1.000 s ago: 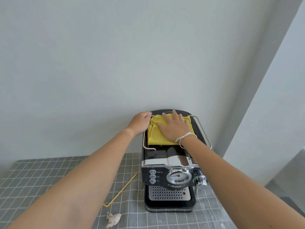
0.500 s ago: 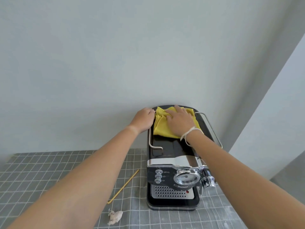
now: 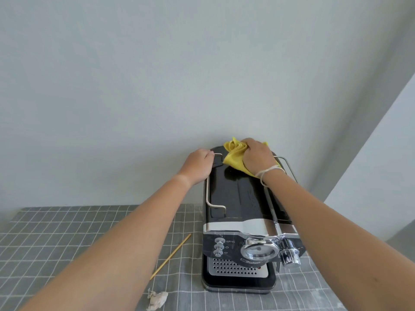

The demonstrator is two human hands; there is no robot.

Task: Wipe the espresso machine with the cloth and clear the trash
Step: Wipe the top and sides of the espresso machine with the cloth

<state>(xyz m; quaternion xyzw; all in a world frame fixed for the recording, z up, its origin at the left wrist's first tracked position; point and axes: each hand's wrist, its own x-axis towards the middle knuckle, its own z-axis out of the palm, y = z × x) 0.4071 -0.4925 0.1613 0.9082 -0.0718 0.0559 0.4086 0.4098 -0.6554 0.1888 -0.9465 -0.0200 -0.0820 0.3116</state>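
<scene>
A black and chrome espresso machine [image 3: 238, 198] stands on the checked table against the wall. On the far end of its top lies a bunched yellow cloth [image 3: 233, 153]. My right hand [image 3: 258, 157] lies on the cloth with fingers curled into it, pressing it onto the machine's top. My left hand [image 3: 198, 163] grips the far left corner of the machine at its chrome rail. Trash lies on the table left of the machine: a thin yellow stick [image 3: 171, 255] and a crumpled scrap of paper [image 3: 157, 299].
A grey checked tablecloth [image 3: 56, 232] covers the table. A pale wall rises directly behind the machine. A second wall panel [image 3: 381, 153] angles in at the right. Chrome rails run along both sides of the machine's top.
My right hand has pushed the cloth toward the far end of the machine's top, and the cloth has bunched up. My left hand stays on the far left corner.
</scene>
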